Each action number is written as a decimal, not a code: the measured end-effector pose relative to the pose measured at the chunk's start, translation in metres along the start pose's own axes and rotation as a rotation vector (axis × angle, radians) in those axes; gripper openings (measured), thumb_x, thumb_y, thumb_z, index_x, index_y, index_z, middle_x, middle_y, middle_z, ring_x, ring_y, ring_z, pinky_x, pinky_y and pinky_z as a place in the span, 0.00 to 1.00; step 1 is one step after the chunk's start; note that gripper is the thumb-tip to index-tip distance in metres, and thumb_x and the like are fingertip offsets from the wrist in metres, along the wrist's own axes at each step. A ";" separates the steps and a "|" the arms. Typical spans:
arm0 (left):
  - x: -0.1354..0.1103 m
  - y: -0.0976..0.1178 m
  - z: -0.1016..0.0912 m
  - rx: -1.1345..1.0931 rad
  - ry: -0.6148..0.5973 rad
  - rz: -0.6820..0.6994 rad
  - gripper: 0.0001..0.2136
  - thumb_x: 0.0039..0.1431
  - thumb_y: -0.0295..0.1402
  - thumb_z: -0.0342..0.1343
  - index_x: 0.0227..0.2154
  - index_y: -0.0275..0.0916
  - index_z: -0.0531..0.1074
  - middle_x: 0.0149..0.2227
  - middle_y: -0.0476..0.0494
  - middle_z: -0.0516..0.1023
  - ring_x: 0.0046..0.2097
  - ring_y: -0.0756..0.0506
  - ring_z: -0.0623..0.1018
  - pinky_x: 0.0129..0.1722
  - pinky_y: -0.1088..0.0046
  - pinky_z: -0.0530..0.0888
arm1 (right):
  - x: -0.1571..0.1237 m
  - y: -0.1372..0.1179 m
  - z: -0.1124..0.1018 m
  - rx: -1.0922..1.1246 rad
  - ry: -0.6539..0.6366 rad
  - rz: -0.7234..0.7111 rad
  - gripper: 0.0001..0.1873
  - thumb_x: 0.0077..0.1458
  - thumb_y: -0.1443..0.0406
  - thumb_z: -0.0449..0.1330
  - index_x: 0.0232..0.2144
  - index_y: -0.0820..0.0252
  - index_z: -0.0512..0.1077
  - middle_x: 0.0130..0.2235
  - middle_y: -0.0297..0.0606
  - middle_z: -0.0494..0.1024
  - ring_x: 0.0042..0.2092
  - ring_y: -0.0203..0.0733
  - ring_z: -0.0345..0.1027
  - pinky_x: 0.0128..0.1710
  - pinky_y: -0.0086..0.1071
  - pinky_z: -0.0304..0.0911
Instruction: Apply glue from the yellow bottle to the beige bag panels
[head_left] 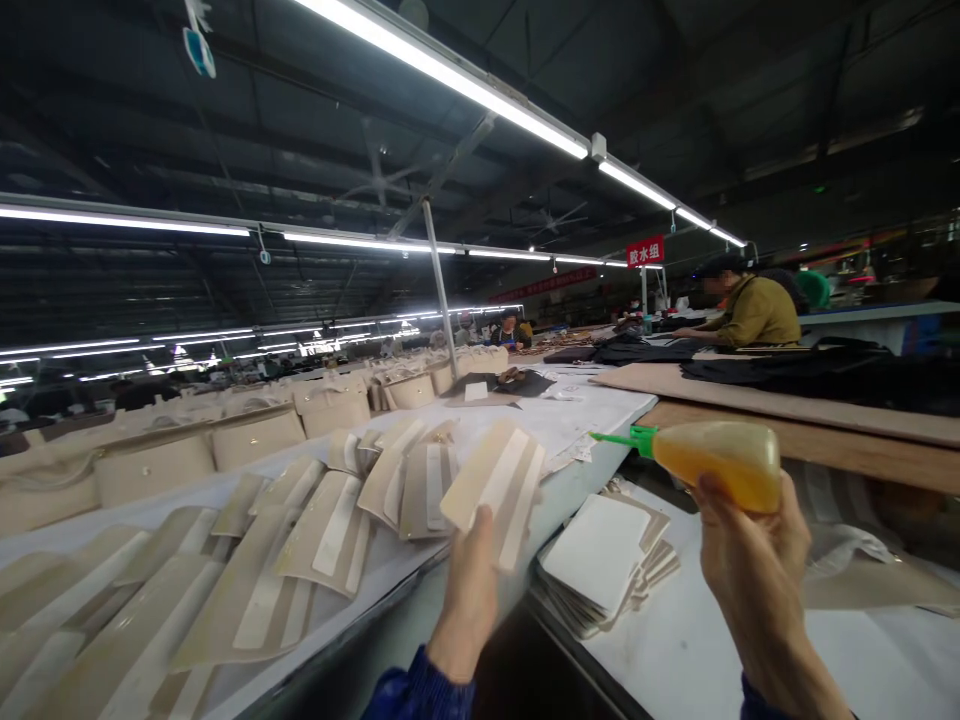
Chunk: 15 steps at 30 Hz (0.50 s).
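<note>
My left hand [469,595] is raised and closed on a beige leather piece [496,485] with a pale strip down its middle, held over the edge of the white belt. My right hand [754,560] is wrapped round a squeeze bottle [720,462] of amber glue; its green nozzle points left toward the piece, a short gap away. Just below the bottle lies a stack of flat white and beige pieces [604,560] on the near table.
Several beige pieces [330,530] lie in rows on the long white belt [577,415], with cream bag shells [259,435] behind. A metal pole [441,290] rises mid-belt. At the right, a person in an olive jacket [754,312] works at wooden boards [787,405] with dark fabric.
</note>
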<state>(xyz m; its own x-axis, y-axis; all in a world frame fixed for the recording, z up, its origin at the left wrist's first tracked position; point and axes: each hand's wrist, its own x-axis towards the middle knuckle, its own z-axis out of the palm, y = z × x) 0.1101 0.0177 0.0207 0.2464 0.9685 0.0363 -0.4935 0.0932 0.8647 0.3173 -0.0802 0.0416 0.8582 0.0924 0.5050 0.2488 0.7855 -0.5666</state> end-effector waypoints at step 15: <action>0.123 -0.044 0.001 0.077 0.050 -0.037 0.10 0.66 0.31 0.56 0.49 0.35 0.72 0.44 0.43 0.78 0.40 0.46 0.80 0.39 0.64 0.80 | 0.104 0.103 -0.188 -0.240 0.814 0.218 0.19 0.64 0.59 0.61 0.54 0.60 0.69 0.54 0.44 0.72 0.49 0.47 0.72 0.46 0.46 0.72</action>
<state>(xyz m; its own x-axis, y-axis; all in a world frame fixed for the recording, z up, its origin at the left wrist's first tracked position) 0.1626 0.1329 -0.0124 0.2208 0.9751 -0.0194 -0.4188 0.1127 0.9011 0.5163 -0.1042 -0.0869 0.9287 -0.3121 -0.2004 0.0510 0.6427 -0.7644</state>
